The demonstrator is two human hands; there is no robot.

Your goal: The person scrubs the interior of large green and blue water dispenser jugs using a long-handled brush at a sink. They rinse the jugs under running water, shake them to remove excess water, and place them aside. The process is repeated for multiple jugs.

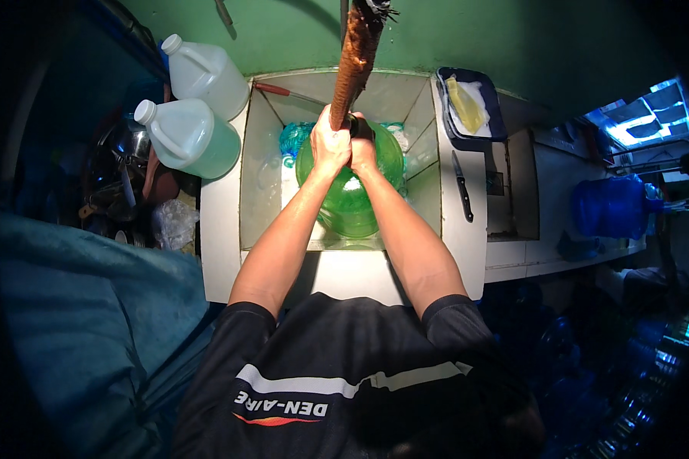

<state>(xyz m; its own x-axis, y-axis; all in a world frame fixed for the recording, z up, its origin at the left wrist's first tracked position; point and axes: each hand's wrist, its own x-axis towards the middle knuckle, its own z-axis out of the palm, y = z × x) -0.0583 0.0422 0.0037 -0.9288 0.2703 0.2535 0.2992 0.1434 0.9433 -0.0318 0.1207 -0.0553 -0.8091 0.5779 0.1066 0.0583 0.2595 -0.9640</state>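
A large round green water bottle [350, 206] stands in a tiled basin [262, 195] in front of me. Over its top, my two hands are close together. My left hand [331, 145] is closed round the lower part of a thick brown stick [357, 57], which rises toward the camera and has a dark, frayed upper end. Pressed up beside it, my right hand [363, 145] is closed in shadow; whether it grips the stick or the bottle's neck cannot be made out. The bottle's mouth is hidden by my hands. Blue-green netting [296, 139] lies behind the bottle.
Two translucent jugs [195, 138] stand at the left rim. A black-handled knife [464, 191] lies on the right ledge, below a dark tub [478, 138] holding a yellow item. A red-handled tool [272, 89] rests at the basin's back corner. Farther right is a blue bottle [608, 206].
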